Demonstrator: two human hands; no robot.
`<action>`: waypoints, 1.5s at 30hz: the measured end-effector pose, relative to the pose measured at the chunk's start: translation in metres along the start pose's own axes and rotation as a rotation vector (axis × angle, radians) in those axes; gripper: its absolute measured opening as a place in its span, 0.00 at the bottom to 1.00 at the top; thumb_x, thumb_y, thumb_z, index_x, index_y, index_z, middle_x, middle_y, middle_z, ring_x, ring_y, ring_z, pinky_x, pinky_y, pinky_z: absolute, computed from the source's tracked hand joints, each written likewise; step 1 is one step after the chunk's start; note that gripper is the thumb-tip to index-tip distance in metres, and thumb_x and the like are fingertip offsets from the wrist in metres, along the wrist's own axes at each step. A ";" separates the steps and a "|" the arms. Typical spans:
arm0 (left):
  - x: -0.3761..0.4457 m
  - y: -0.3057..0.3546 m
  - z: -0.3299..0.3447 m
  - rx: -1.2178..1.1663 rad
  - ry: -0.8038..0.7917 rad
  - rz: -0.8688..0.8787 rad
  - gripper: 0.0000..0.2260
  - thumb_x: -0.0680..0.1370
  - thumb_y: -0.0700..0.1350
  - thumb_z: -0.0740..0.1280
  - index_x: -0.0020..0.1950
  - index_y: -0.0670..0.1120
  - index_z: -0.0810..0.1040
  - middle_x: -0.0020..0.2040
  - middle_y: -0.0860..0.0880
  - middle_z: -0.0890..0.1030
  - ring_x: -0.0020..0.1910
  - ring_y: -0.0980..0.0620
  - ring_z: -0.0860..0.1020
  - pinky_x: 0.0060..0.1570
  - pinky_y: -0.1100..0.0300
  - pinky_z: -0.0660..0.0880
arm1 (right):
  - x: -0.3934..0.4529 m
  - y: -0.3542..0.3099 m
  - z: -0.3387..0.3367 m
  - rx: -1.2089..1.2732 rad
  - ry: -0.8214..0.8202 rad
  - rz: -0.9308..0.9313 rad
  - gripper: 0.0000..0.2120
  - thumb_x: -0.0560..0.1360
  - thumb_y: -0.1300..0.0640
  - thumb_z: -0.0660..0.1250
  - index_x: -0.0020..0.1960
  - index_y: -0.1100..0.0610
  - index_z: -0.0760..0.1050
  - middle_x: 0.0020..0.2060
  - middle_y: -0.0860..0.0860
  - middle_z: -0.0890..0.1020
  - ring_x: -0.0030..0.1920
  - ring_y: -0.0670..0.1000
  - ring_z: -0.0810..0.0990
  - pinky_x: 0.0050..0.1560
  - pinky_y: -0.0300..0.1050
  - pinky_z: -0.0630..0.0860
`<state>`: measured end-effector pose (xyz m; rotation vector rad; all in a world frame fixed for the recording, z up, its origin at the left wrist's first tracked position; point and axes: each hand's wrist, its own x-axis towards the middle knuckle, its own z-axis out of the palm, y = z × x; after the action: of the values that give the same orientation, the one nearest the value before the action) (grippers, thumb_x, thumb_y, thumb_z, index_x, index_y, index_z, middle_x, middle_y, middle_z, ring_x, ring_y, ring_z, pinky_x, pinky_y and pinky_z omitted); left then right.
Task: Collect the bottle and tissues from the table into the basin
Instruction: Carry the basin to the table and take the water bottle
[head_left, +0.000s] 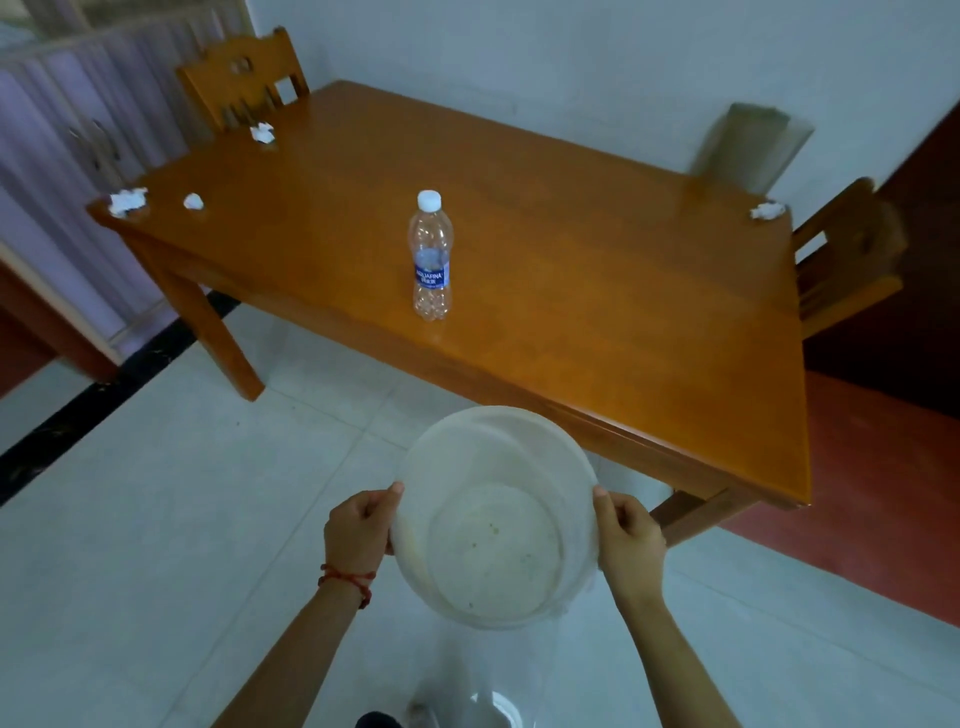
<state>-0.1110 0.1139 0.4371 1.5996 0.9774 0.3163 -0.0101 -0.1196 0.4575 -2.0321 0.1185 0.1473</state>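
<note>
I hold a white plastic basin (457, 447) in front of me, just short of the wooden table's (571, 291) near edge. My left hand (358, 530) grips its left rim and my right hand (628, 535) its right rim. The basin is empty inside. An empty clear bottle (431, 254) with a white cap and blue label stands upright near the middle of the table. Crumpled white tissues lie on the table: one at the left corner (127, 200), one beside it (193, 201), one near the far chair (262, 132), one at the right edge (766, 210).
A wooden chair (241, 78) stands at the table's far left end and another (847, 260) at its right side. A clear container (748, 145) sits against the wall behind the table. Pale tiled floor lies around me; a cabinet (62, 145) is at the left.
</note>
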 end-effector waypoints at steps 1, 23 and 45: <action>0.003 0.002 -0.006 -0.001 0.003 -0.004 0.13 0.69 0.55 0.67 0.29 0.48 0.78 0.31 0.46 0.80 0.32 0.43 0.80 0.25 0.58 0.79 | 0.000 -0.006 0.005 0.000 -0.012 -0.011 0.11 0.77 0.52 0.61 0.42 0.57 0.78 0.34 0.49 0.80 0.38 0.47 0.78 0.38 0.40 0.71; 0.093 0.011 -0.078 0.052 0.188 -0.104 0.14 0.70 0.55 0.65 0.28 0.48 0.76 0.28 0.47 0.78 0.30 0.44 0.78 0.41 0.46 0.80 | 0.069 -0.065 0.131 -0.129 -0.355 -0.112 0.15 0.77 0.51 0.61 0.40 0.62 0.76 0.31 0.52 0.78 0.32 0.50 0.74 0.33 0.41 0.69; 0.171 0.019 -0.058 0.152 0.328 -0.152 0.17 0.78 0.47 0.60 0.32 0.41 0.75 0.30 0.41 0.77 0.36 0.37 0.79 0.41 0.51 0.76 | 0.200 -0.158 0.191 -0.145 -0.357 -0.277 0.27 0.74 0.44 0.64 0.68 0.54 0.65 0.63 0.53 0.75 0.60 0.53 0.75 0.57 0.50 0.75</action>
<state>-0.0373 0.2785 0.4194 1.6293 1.3953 0.4158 0.2012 0.1181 0.4803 -2.1080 -0.4059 0.3485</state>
